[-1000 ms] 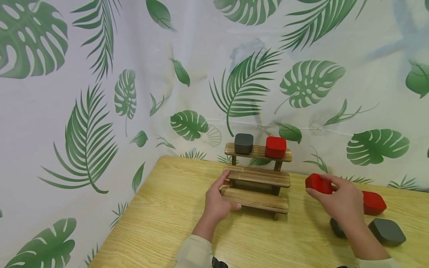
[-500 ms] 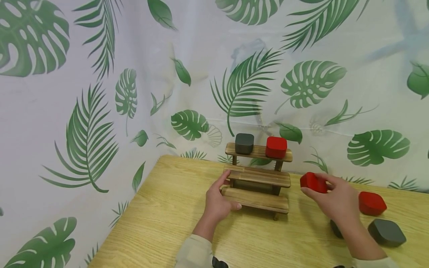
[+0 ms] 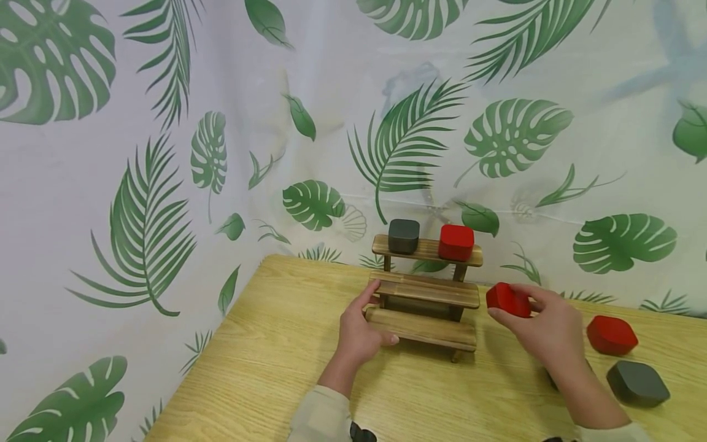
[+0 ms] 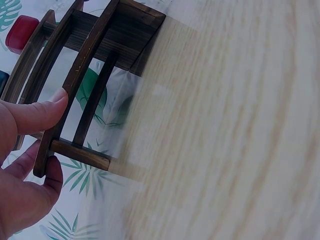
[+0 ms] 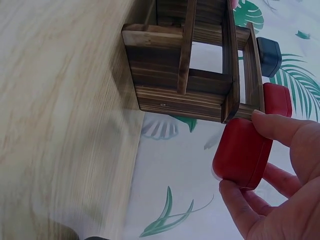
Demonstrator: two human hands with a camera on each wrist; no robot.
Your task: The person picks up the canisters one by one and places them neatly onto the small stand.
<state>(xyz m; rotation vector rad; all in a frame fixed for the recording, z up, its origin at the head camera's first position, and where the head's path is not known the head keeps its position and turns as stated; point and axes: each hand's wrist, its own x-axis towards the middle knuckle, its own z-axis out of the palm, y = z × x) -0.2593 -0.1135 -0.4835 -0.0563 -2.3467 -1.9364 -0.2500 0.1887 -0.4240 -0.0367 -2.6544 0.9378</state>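
Displacement relative to the earlier head frames was seen at the right hand [image 3: 555, 331], which had carried the held red block [image 3: 505, 299] leftward, nearer the right end of the wooden rack [image 3: 425, 288]. In the same interval, the forearm had covered more of a dark block [image 3: 550, 378] on the counter [image 3: 265, 356]. Left hand position at the rack was unchanged.

Right grip: closed to the width of the block, thumb and fingers on opposing sides. The block was raised off the counter, beside the rack and apart from it.

Left hand [image 3: 358, 331]: grip partly closed about the rack's left end.

Upper shelf: one grey block [image 3: 403, 236] and one upper red block [image 3: 456, 243], spaced apart. Counter, right side: one lower red block [image 3: 612, 335] near one grey counter block [image 3: 637, 383].

The left wrist view exposed the shelf undersides and fingertips curled beneath the lowest shelf, hidden in the head view. The right wrist view exposed the fingers behind the held block.
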